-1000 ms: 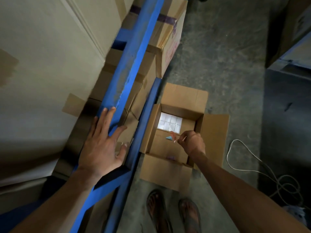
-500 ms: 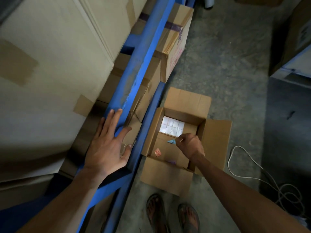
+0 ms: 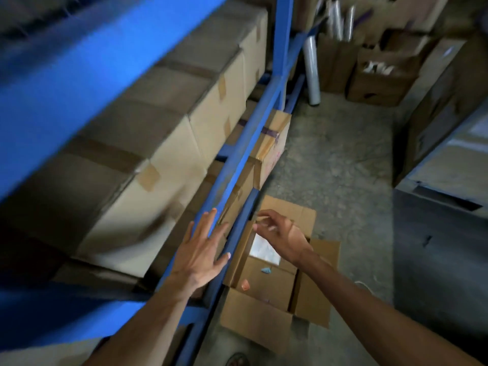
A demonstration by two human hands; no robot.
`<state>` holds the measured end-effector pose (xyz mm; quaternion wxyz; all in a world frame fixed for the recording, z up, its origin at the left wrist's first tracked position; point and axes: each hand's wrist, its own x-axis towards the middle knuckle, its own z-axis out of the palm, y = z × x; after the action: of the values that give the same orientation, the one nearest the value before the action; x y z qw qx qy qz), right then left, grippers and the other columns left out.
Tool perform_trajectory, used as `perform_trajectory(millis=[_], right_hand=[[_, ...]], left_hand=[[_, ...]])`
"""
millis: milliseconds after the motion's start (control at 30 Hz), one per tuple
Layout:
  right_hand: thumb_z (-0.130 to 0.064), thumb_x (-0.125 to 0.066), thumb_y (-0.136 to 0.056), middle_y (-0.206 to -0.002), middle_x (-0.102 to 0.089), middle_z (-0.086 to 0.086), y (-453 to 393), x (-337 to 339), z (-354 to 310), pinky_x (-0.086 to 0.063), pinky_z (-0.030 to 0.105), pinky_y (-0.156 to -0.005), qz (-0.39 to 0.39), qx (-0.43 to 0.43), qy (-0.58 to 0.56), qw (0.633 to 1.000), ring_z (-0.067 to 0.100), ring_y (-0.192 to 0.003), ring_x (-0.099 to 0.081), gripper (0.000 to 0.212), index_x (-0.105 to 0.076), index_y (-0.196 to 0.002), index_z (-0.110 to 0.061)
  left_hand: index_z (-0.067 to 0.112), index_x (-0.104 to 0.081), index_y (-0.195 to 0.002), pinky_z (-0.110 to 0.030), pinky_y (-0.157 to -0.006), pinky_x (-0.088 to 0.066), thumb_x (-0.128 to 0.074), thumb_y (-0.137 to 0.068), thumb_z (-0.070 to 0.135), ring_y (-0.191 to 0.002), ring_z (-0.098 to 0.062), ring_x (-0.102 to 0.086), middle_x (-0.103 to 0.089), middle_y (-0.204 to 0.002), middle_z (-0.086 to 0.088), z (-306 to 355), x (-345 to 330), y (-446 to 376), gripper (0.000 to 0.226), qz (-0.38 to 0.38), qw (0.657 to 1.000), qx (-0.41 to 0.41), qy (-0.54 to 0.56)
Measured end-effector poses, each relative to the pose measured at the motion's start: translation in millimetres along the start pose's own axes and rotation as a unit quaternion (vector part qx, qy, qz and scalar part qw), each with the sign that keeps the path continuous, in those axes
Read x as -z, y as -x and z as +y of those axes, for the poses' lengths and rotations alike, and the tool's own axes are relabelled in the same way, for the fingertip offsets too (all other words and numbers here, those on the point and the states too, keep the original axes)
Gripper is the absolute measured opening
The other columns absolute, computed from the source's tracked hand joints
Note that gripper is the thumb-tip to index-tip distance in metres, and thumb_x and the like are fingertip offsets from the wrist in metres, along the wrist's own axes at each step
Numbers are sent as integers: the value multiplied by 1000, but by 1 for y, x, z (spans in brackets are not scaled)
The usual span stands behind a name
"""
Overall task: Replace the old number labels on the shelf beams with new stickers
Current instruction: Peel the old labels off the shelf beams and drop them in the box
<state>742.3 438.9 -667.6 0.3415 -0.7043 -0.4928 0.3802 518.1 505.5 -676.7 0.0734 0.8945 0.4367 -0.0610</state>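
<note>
Two hands up at one blue shelf beam [image 3: 245, 143]. The beam's long axis runs diagonally, from beside the left wrist up and away ahead of both hands. Left hand [image 3: 202, 249] lies flat and splayed on the beam face, grasping nothing. Right hand [image 3: 281, 235] hovers just right of it, fingers [image 3: 260, 227] pinched loosely; whether a sticker sits between them is blurred, cannot tell. Sticker sheet [image 3: 265, 250] lies below the right hand in the open carton [image 3: 264, 313] on the floor. Left hand is the nearer; the right likely needs a short move leftward.
</note>
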Motion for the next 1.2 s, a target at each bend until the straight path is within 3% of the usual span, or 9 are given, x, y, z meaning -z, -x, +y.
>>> perform_trajectory(millis=[233,367,467,633,733,800,933,1067,1200], right_hand=[[-44,-64,-91,-118,-66,-1,21,75,-125,-48,28,-94,53,120,-14,991,14,-111,-62,45,-55,-130,-26],[-47,-62,-91,-120,-59,-6,35,109,-193,-44,14,-92,61,188,-14,980,9,-113,-56,47,-52,-133,-28],[-49,-60,-91,-121,-58,-5,48,132,-245,-46,27,-92,70,239,-15,968,10,-111,-55,48,-50,-134,-30],[-47,-63,-90,-127,-56,-9,69,155,-322,-46,30,-99,87,315,-36,944,5,-115,-52,51,-49,-136,-30],[-44,-63,-91,-125,-56,-8,83,165,-365,-43,26,-99,101,368,-41,923,6,-114,-52,52,-47,-137,-28],[-53,-59,-88,-127,-54,-9,95,171,-395,-42,20,-94,91,400,-44,911,6,-115,-52,58,-45,-139,-30],[-57,-57,-88,-129,-52,-14,115,179,-450,-38,5,-85,68,458,-68,883,-6,-114,-49,59,-42,-140,-34],[-47,-61,-91,-125,-54,-13,128,179,-505,-39,14,-88,51,505,-112,854,-2,-113,-51,51,-45,-138,-34],[-41,-65,-91,-115,-59,-8,137,179,-560,-47,26,-91,43,541,-155,826,8,-107,-57,48,-49,-136,-32]], left_hand=[[25,-32,-153,-41,-123,-19,-42,-97,50,-151,-22,-22,-23,-164,-7,39,146,22,63,118,993,12,13],[25,-39,-149,-36,-117,-31,-43,-97,47,-144,-23,-36,-32,-160,-4,48,223,36,57,176,984,5,15],[25,-44,-144,-37,-110,-40,-50,-94,42,-138,-23,-44,-38,-155,-1,55,281,51,54,239,971,4,14],[25,-47,-141,-40,-98,-50,-49,-93,43,-128,-23,-54,-43,-151,1,63,367,85,51,347,938,7,18],[23,-49,-139,-39,-101,-48,-53,-91,37,-126,-23,-56,-47,-146,0,65,413,108,50,416,909,9,5],[23,-51,-138,-38,-102,-47,-55,-90,35,-126,-22,-54,-49,-144,-1,65,441,126,49,457,889,18,-11],[24,-53,-135,-38,-104,-44,-58,-87,33,-128,-22,-51,-51,-141,1,63,491,161,50,524,850,45,-38],[22,-57,-131,-43,-113,-37,-58,-84,30,-134,-25,-47,-55,-138,-3,59,533,197,47,588,799,63,-109],[19,-58,-131,-49,-122,-20,-60,-82,26,-146,-30,-33,-51,-145,-10,48,570,228,50,645,739,97,-170]])
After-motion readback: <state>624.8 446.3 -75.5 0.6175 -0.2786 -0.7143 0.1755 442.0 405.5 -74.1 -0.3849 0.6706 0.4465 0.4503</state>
